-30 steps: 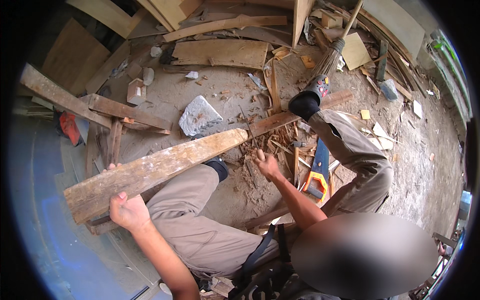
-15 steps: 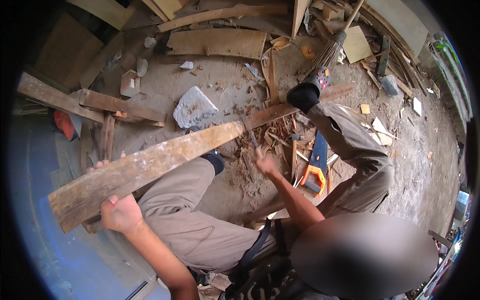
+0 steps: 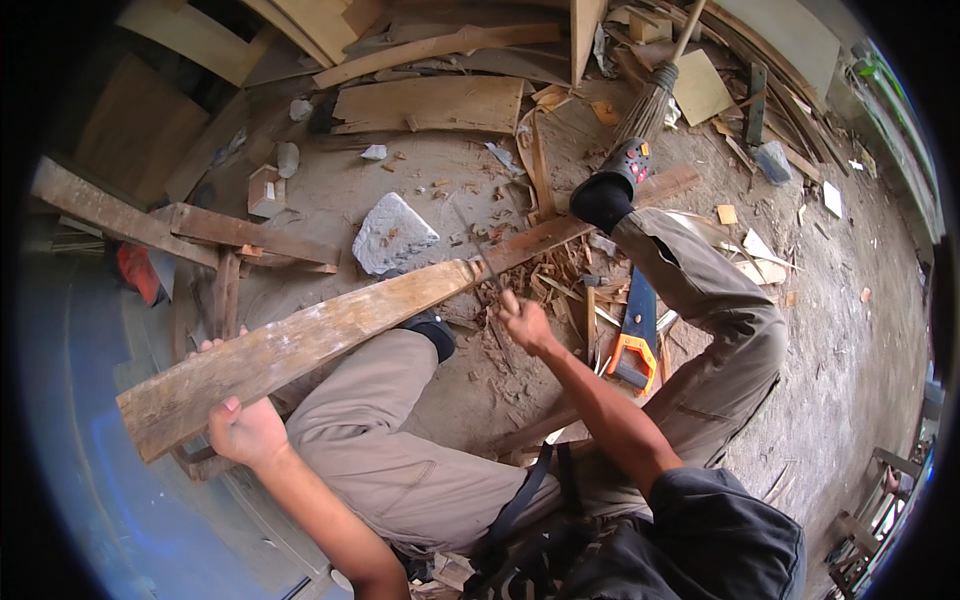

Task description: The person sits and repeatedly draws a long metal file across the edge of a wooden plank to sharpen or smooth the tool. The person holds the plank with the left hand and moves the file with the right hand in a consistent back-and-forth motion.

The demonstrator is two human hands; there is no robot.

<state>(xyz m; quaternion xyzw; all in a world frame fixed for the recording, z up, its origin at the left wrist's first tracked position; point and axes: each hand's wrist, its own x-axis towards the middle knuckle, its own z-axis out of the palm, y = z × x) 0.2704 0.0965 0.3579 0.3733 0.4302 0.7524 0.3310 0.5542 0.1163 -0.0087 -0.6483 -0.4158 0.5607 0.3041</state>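
Note:
A wide wooden plank (image 3: 300, 350) slants from the lower left toward the middle, over my bent left leg. My left hand (image 3: 245, 432) grips its near end, thumb on the near edge, fingertips showing past the far edge. In my right hand (image 3: 525, 322) is a long-bladed knife (image 3: 487, 262), its thin blade blurred. The blade crosses the wood where the plank meets a narrower reddish-brown length (image 3: 540, 243). That length runs under my right foot (image 3: 605, 195), in a dark clog. Whether blade and wood touch, I cannot tell.
Wood chips (image 3: 555, 285) litter the ground beside the blade. An orange-handled handsaw (image 3: 637, 335) and a hammer (image 3: 592, 310) lie near my right leg. Beyond the plank are a pale stone block (image 3: 393, 235), a wooden frame (image 3: 240, 228), scrap boards (image 3: 430, 105) and a broom (image 3: 650, 105).
My right hand and the knife have shifted slightly left, with the blade pointing further up and left. The plank's near end and my left hand appear slightly further right; the view has also shifted.

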